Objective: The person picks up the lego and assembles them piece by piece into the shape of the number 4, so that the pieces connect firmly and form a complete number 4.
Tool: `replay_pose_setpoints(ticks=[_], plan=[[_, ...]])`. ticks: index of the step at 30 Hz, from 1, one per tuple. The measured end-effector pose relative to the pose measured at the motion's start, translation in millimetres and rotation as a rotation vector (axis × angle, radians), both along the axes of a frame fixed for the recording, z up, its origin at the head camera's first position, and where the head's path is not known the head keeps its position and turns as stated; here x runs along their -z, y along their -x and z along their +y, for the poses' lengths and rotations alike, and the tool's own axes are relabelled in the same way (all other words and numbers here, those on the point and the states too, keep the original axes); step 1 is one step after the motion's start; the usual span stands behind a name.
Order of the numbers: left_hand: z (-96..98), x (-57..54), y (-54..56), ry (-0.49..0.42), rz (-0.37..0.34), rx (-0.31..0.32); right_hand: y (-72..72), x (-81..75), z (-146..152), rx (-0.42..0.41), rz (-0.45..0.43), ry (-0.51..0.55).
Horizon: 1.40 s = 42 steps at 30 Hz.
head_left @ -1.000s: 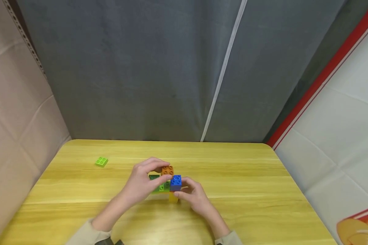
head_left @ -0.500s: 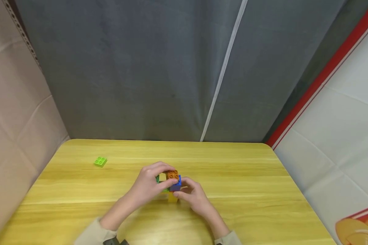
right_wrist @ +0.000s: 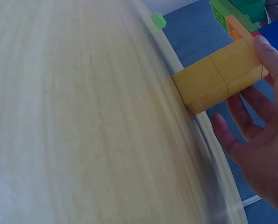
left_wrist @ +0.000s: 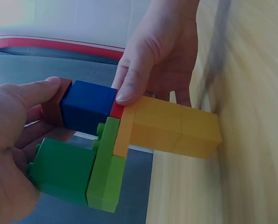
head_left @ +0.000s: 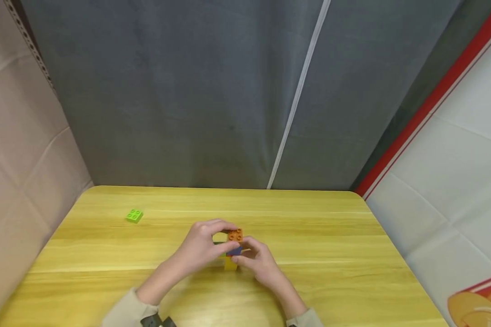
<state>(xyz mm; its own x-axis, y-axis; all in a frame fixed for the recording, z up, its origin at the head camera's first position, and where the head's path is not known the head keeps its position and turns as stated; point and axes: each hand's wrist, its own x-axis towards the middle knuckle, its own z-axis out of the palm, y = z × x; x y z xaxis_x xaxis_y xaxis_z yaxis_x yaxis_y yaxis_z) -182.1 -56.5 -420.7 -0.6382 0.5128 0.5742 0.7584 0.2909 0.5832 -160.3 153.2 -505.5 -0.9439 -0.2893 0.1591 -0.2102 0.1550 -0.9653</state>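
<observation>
My left hand pinches an orange toy building brick between thumb and fingers. That brick sits against the top of a blue brick; whether its studs are fully pressed in I cannot tell. Below the blue one come a thin red piece, a light orange plate and two stacked yellow bricks standing on the table. Light green bricks jut out sideways and carry a dark green brick near my left palm. With thumb and fingers my right hand grips the stack around the red piece.
A loose lime green brick lies at the far left of the wooden table. Behind the far edge hangs a grey curtain, and pale panels flank both sides.
My left hand has moved right with the orange brick, from over the green bricks to on top of the blue brick. The right hand has stayed in place.
</observation>
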Motion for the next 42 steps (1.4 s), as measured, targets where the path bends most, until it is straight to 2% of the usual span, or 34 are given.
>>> replay_pose_setpoints(ticks=[5, 8, 10, 17, 19, 26, 29, 33, 42], plan=[[-3.4, -3.0, 1.3, 0.013, -0.079, -0.002, 1.3, 0.2, -1.2, 0.004, 0.0, -0.009], [-5.1, -2.1, 2.4, 0.015, -0.089, -0.003, 2.2, 0.7, -2.1, 0.003, 0.002, -0.018], [-5.8, -0.3, 3.5, 0.012, -0.071, 0.004, 2.8, 0.6, -2.7, 0.0, 0.002, -0.019], [-7.0, 5.3, 7.0, 0.003, 0.061, 0.035, 3.9, -0.8, -5.2, -0.006, 0.011, -0.027], [-7.2, 4.6, 8.2, 0.011, 0.06, 0.041, 4.4, -1.3, -5.5, -0.007, 0.012, -0.03], [-8.4, -1.6, 12.1, 0.055, -0.015, 0.052, 6.3, -1.3, -6.3, 0.0, 0.01, -0.026], [-8.5, -2.9, 12.6, 0.072, -0.021, 0.05, 6.2, -2.1, -6.3, 0.0, 0.009, -0.026], [-7.7, -3.9, 10.8, 0.103, -0.006, 0.031, 6.6, -2.4, -6.3, -0.002, 0.01, -0.032], [-3.9, -6.7, 10.1, 0.149, 0.088, 0.024, 8.2, -2.7, -4.0, -0.003, 0.012, -0.034]])
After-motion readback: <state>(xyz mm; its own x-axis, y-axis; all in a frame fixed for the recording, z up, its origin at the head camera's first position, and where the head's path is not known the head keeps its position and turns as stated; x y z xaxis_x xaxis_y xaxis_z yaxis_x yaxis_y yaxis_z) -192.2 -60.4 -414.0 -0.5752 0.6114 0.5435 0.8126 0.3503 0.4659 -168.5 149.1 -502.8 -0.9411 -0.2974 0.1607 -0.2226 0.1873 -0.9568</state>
